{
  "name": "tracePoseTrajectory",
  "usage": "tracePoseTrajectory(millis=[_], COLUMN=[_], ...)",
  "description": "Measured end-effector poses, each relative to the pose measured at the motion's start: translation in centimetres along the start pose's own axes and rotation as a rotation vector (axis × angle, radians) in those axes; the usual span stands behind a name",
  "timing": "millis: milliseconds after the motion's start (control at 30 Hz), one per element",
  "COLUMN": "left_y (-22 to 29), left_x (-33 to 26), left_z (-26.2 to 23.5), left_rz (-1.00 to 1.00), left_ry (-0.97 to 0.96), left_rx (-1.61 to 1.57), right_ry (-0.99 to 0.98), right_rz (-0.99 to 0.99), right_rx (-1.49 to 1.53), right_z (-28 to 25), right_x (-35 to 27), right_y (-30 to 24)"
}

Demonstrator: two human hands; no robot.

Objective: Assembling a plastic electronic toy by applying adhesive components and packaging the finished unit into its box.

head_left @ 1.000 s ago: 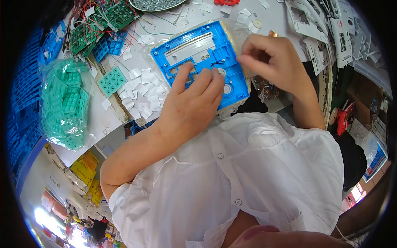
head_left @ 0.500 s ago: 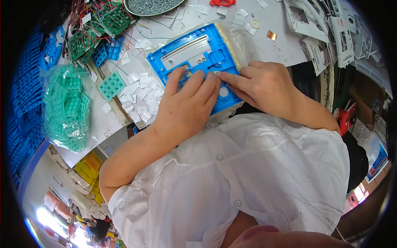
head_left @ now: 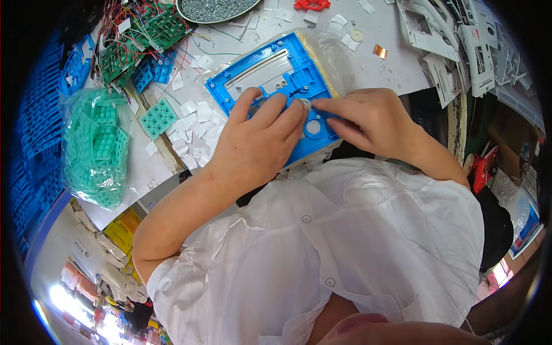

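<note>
A blue plastic casing (head_left: 270,63) lies tilted on a clear plastic wrapping with a yellowish edge. It has a long window, posts and round openings. My left hand (head_left: 253,135) rests across its lower left part, fingers apart and bent down onto it; its thumb is hidden. Beside the left index fingertip sits a small whitish round piece (head_left: 306,104) in the casing. My right hand (head_left: 374,119) reaches in from the right, index fingertip at that piece, thumb spread away below. A white disc (head_left: 313,127) shows in a round opening nearer to me.
White paper squares (head_left: 198,129) and a green rubber keypad (head_left: 158,118) lie left of the casing. Further left is a bag of green keypads (head_left: 98,149). Green circuit boards (head_left: 164,27) with wires and a dish of screws (head_left: 215,8) stand behind. White plastic frames (head_left: 428,29) pile up at right.
My right thumb has parted from the index finger, and the right hand has drawn back slightly to the right. The whitish round piece shows more clearly. My left hand stays on the casing.
</note>
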State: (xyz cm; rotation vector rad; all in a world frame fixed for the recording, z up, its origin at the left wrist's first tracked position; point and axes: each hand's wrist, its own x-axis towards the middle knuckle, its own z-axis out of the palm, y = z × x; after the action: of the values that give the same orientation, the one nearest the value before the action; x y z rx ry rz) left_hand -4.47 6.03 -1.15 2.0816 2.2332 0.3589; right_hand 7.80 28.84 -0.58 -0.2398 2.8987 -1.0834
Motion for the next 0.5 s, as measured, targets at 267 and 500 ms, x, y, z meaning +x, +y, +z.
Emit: tracePoseTrajectory(millis=[267, 500], left_y=[1.7, 2.0], left_x=[-0.2, 0.2], left_z=[0.4, 0.8], left_rz=[-0.070, -0.091], left_ry=[0.019, 0.041], left_rx=[0.068, 0.062], right_ry=[0.131, 0.133], right_rz=[-0.005, 0.031], right_rx=[-0.037, -0.045], right_z=[-0.9, -1.3], right_x=[-0.7, -0.3], right_y=[0.9, 0.4])
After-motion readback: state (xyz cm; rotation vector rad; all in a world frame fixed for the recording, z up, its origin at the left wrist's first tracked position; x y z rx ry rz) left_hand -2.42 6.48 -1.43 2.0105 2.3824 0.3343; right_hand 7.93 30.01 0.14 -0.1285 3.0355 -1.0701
